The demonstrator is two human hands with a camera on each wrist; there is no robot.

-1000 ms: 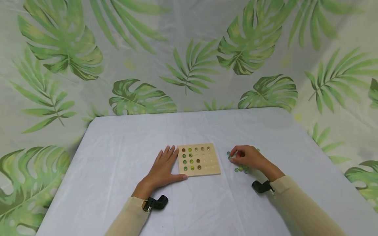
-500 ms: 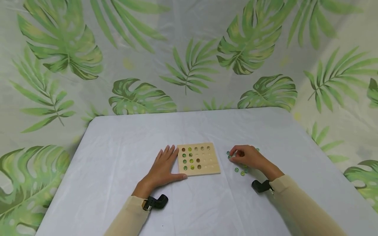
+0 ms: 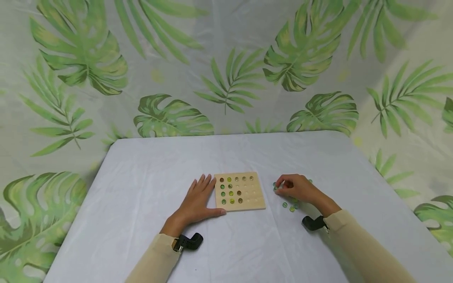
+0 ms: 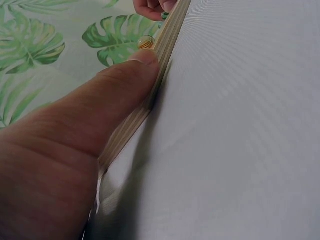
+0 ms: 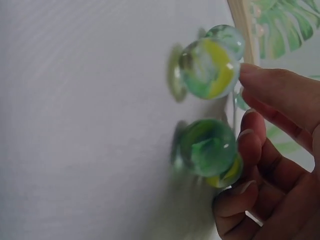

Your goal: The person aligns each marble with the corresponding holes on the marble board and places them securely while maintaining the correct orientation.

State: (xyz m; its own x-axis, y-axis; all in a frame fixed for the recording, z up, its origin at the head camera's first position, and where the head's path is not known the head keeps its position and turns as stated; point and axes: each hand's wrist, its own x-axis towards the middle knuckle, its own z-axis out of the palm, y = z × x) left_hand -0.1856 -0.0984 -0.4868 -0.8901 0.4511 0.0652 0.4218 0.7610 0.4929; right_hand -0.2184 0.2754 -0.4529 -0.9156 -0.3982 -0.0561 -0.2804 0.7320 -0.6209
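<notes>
A pale wooden board (image 3: 253, 200) with rows of round hollows lies in the middle of the table. Green, yellow and brownish glass marbles (image 3: 231, 193) fill the left columns and the far row; several hollows at the right are bare. My left hand (image 3: 194, 202) lies flat along the board's left side, its thumb (image 4: 135, 75) touching the near edge. Right of the board, my right hand (image 3: 299, 189) pinches a green marble (image 3: 275, 189) between thumb and index finger. The other fingers are curled, close to loose marbles (image 5: 207, 147) on the cloth.
White cloth covers the table (image 3: 159, 165), with a leaf-print curtain (image 3: 244, 114) behind it. Loose marbles (image 3: 291, 209) lie beside and partly under the right hand. A black wrist camera (image 3: 192, 241) sits on each forearm.
One yellow-green marble has rolled a short way toward me, apart from the cluster under the right hand. Both hands hold their places; the head view has shifted slightly.
</notes>
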